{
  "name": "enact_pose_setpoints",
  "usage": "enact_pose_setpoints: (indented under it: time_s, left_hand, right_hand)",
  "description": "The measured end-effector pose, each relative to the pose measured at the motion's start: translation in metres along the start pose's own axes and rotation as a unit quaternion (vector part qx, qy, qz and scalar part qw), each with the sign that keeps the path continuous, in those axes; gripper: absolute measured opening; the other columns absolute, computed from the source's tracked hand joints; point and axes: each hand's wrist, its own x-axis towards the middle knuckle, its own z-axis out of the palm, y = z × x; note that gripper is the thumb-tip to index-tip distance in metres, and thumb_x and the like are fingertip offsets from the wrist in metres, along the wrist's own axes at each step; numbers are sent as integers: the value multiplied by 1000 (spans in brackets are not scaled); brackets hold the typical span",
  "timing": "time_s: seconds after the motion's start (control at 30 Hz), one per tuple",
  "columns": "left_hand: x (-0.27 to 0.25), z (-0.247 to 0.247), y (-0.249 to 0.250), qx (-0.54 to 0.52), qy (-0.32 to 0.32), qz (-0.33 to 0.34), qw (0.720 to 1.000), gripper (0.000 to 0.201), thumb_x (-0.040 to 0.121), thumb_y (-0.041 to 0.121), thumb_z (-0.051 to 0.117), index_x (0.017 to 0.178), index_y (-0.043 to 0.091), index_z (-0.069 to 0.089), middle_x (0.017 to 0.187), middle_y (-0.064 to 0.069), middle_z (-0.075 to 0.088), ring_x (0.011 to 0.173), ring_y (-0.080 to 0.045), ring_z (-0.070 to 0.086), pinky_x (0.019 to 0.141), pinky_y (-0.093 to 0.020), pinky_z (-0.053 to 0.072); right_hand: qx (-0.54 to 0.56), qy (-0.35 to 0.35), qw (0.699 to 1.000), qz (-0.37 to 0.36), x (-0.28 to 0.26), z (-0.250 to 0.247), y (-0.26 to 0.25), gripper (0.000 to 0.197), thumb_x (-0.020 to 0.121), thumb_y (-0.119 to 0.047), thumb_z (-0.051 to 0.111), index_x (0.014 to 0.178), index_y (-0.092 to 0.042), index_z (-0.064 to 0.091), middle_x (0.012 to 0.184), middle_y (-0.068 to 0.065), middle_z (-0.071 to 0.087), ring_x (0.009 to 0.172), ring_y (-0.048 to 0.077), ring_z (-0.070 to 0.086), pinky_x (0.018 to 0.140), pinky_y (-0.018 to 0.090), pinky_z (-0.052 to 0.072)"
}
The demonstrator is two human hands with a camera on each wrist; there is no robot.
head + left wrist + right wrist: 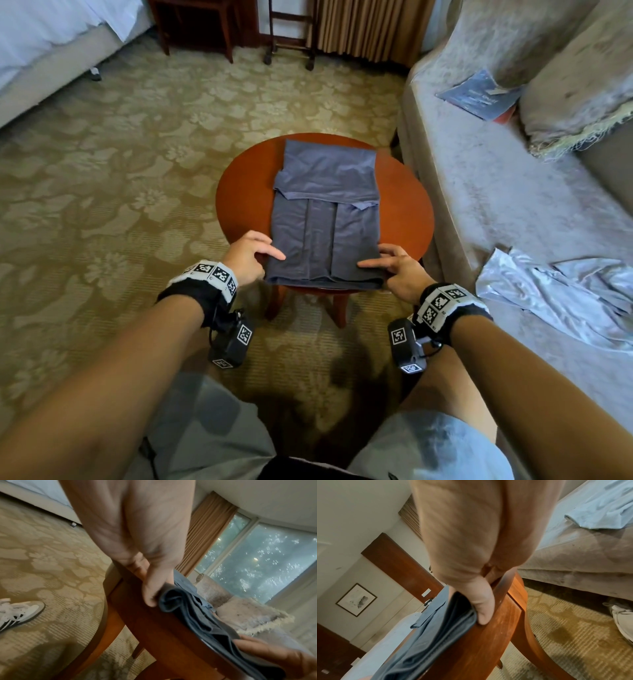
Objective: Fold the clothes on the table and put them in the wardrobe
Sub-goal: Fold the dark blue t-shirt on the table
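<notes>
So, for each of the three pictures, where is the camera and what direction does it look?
Head: above, looking down at the grey shirt on the round table; both forearms, left hand and right hand show.
Left wrist: below the palm, looking along the left hand toward the window.
Right wrist: likewise, toward a wall picture; right hand shows.
Shared: shirt and table in all.

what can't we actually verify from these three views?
- Wardrobe: not in any view.
- Left hand and right hand fingers below the grey shirt: head view hides them under the cloth; both wrist views are blurred.
- Underside layers of the shirt: covered by its own top folds.
- Print on the blue booklet on the sofa: too small.
- Pale garment on the sofa: cut off by the head view's right edge.
</notes>
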Motion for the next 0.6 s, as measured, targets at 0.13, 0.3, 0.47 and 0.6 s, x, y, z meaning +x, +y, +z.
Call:
enact_pose_setpoints:
  time_s: [0.13, 0.3, 0.47, 0.6]
  left_hand:
    - [-4, -2, -2, -51, -28, -10, 998, 38, 75, 10, 81, 111, 17, 72, 127, 8, 45, 119, -6, 43, 106, -21, 26]
    - [-6, 1, 2, 41, -2, 27, 999, 27, 91, 20, 66, 117, 15, 70, 126, 0, 49, 123, -19, 46, 109, -29, 30]
    - [-1, -37, 34, 136, -74, 10, 988, 26, 96, 22, 58, 115, 9, 68, 139, 1, 45, 129, -25, 36, 110, -31, 25]
    - [0, -54, 60, -17, -125, -76, 989, 11, 93, 2, 57, 96, -3, 66, 111, -9, 57, 107, -27, 53, 79, -27, 38]
  right_hand:
    - [43, -7, 999, 8, 1, 1, 3, 46, 83, 8, 70, 120, -19, 70, 151, -2, 30, 138, 11, 33, 102, 12, 28]
    - [-10, -7, 999, 32, 5, -3, -7, 28, 96, -9, 60, 118, -22, 71, 151, -1, 33, 139, 15, 34, 101, 15, 29]
    - [89, 26, 992, 81, 12, -29, -33, 34, 94, 1, 55, 126, -6, 62, 141, 15, 53, 110, 20, 56, 89, 24, 49]
    - [148, 36, 986, 74, 4, -47, -55, 33, 82, 3, 60, 113, 5, 68, 99, 15, 66, 76, 14, 57, 66, 21, 48]
